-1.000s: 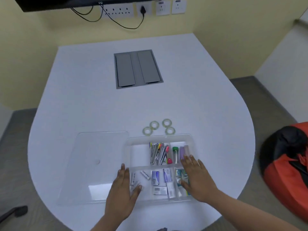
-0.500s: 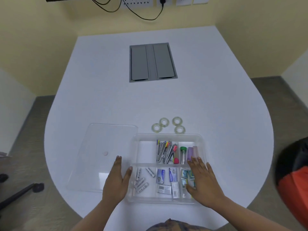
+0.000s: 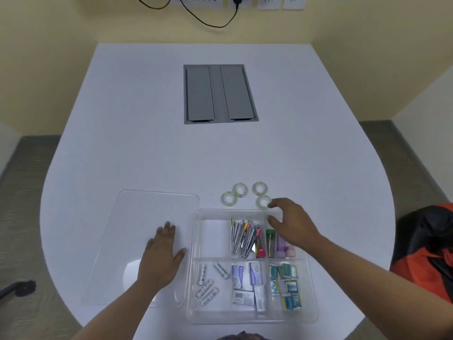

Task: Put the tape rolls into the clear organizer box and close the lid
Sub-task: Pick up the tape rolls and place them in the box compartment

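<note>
Several small clear tape rolls (image 3: 240,189) lie on the white table just beyond the clear organizer box (image 3: 193,285). The box stands open near the table's front edge, with staplers, batteries and small packets in its compartments; its far left compartment is bare. The clear lid (image 3: 137,217) lies flat to the box's left. My left hand (image 3: 160,257) rests flat on the lid, fingers spread. My right hand (image 3: 290,223) hovers over the box's far right corner, fingers apart, fingertips close to the nearest tape roll (image 3: 262,201), holding nothing.
A grey cable hatch (image 3: 220,93) is set into the table's middle. Wall sockets and a black cable (image 3: 208,20) are on the yellow wall behind. A red and black bag (image 3: 429,246) sits on the floor at the right.
My right hand lifted off the box's near right part and reached forward to the tape rolls. My left hand slid left from the box's edge onto the lid.
</note>
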